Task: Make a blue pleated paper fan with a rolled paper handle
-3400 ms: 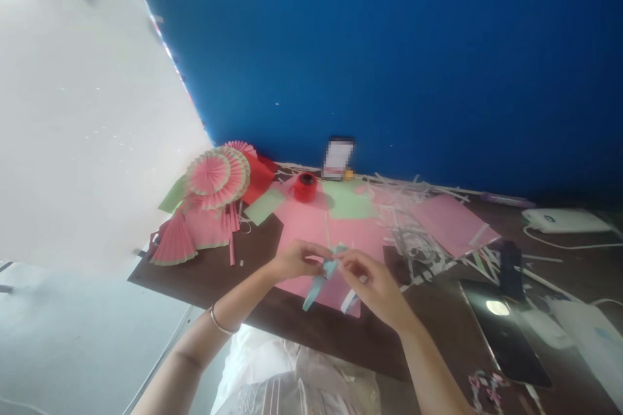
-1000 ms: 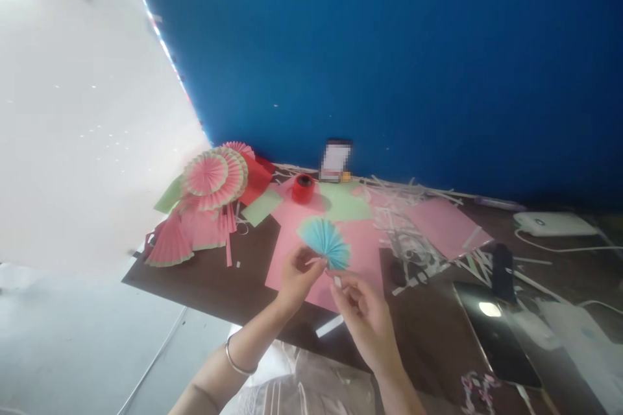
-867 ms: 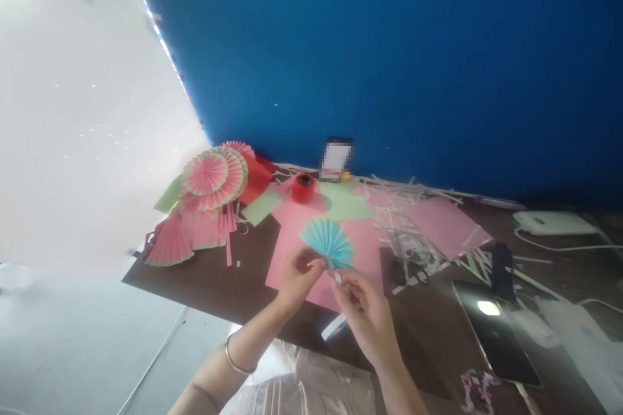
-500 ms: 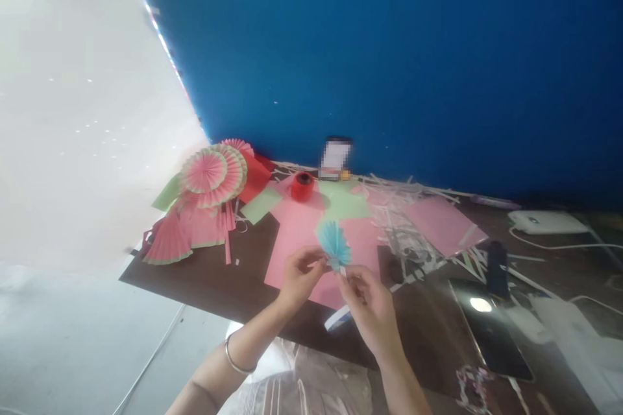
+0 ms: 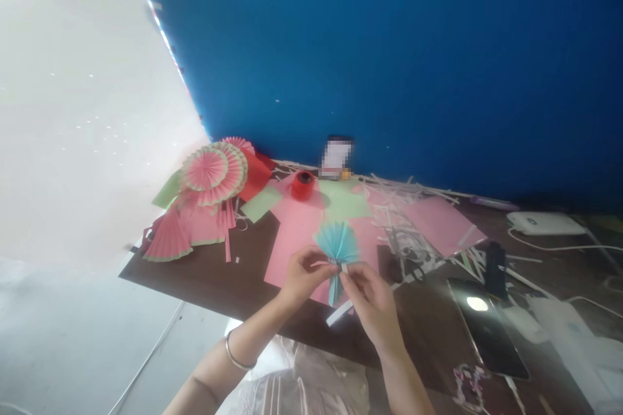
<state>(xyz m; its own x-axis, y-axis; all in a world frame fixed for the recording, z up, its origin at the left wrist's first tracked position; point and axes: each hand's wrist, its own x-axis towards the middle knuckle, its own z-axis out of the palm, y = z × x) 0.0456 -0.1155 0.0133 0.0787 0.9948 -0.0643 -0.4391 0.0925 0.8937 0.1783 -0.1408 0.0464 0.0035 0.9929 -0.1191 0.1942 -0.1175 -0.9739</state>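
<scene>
Upper frame is filled by blue wall, lower half crossed by dark desk. Pink sheet is laid mid-frame, below the hands. Pleated pink-green paper is stacked left of centre. Black-screened device is set flat, lower right. Right hand, lower centre: thumb and index are pinched narrow, white tab held at the tips; other fingers are curled. Left hand, just beside it: thumb and index are pinched narrow, blue fan held by its gathered middle. Fan sits at centre, slightly low in frame; upper pleats are spread, lower part is hung down. Red roll is stood above it. White strip is angled out below right hand; whether it is joined to the tab can't be told.
</scene>
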